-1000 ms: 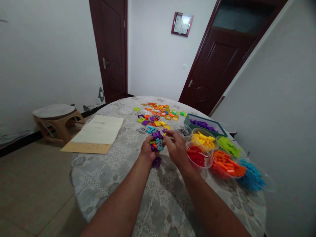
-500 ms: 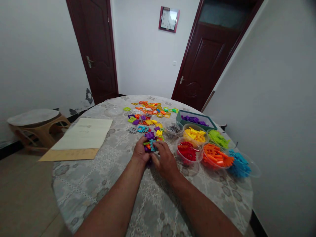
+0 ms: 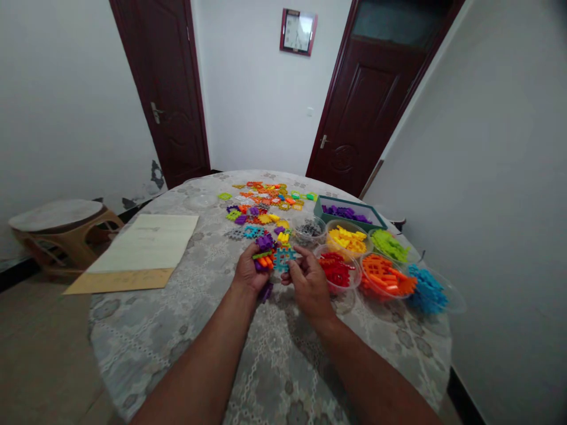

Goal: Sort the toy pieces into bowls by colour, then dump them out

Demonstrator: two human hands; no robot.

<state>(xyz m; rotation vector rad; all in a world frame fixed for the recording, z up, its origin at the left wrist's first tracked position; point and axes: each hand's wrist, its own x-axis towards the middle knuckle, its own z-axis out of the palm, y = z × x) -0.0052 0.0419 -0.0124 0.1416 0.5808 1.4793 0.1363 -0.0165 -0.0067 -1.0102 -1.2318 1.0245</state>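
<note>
My left hand [image 3: 248,270] is closed around several joined plastic building pieces [image 3: 264,252], purple, orange and green, that stick out past the fingers. A light-blue square building piece [image 3: 283,258] with notched edges and an open grid middle is pinched between thumb and fingers of my right hand [image 3: 309,280]. It stands just right of the joined pieces; whether the two touch I cannot tell. Under my left hand shows a purple piece [image 3: 266,292]; whether it belongs to the held cluster is unclear.
Clear bowls on the right hold red pieces [image 3: 336,268], orange pieces [image 3: 385,274], yellow pieces [image 3: 348,238], green pieces [image 3: 390,245], blue pieces [image 3: 427,289] and grey pieces [image 3: 310,227]. Behind them sits a box [image 3: 376,218] of purple pieces. Mixed pieces [image 3: 270,195] lie farther back; paper [image 3: 146,242] lies left.
My right hand has moved a little to the right with the light-blue piece, which now faces me flat beside the cluster. My left hand keeps its hold, and the view has shifted slightly.
</note>
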